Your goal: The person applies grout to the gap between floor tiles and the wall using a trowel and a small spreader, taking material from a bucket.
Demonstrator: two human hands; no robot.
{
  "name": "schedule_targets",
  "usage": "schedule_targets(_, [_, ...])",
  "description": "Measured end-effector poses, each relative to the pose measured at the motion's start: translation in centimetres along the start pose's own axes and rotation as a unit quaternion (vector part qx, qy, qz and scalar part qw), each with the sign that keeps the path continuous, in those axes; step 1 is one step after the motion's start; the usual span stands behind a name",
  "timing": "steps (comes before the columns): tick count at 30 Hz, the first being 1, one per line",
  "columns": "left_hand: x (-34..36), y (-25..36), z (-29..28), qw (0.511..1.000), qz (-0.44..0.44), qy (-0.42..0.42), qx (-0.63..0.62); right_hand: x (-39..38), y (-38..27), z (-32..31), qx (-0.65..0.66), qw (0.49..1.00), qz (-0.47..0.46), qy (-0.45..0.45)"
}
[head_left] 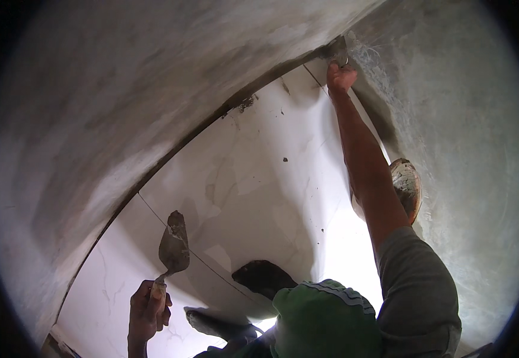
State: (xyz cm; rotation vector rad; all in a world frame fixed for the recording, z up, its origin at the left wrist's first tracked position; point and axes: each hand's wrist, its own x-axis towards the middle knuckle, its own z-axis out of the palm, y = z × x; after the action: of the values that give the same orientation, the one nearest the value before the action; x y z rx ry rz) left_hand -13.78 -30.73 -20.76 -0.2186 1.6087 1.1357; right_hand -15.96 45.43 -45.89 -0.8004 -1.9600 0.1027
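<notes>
- The left hand (147, 310) is clamped around the wooden handle of a pointed trowel (173, 247), low in the view, with the mortar-smeared blade pointing up over the white tiled floor (259, 179).
- The right hand (340, 76) reaches far out to the corner where the grey plastered wall (122, 89) meets a second wall (468, 119); its fingers press a small grey lump (337, 52) there, and whether they close on it cannot be told.
- A mortar-caked pan (407, 186) lies on the floor just beside the right forearm.
- Dark mortar spots dot the tiles.
</notes>
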Motion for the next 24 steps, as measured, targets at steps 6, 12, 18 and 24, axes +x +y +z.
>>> schedule_targets(6, [0.5,-0.2,0.0,1.0,-0.004,-0.012,-0.012,0.4,2.4,1.1,0.006,0.995,-0.095,-0.024])
schedule_targets(12, [0.6,0.2,0.4,1.0,0.003,-0.013,0.008,-3.6,-3.3,-1.2,0.206,0.972,0.071,-0.087])
schedule_targets(18, [-0.5,-0.2,0.7,0.999,0.026,-0.015,0.013,-7.9,-15.6,-11.8,0.224,0.916,0.184,-0.276])
schedule_targets(24, [-0.7,0.8,3.0,0.992,0.036,-0.031,-0.121,-14.2,-29.6,-25.9,0.426,0.779,0.141,-0.438])
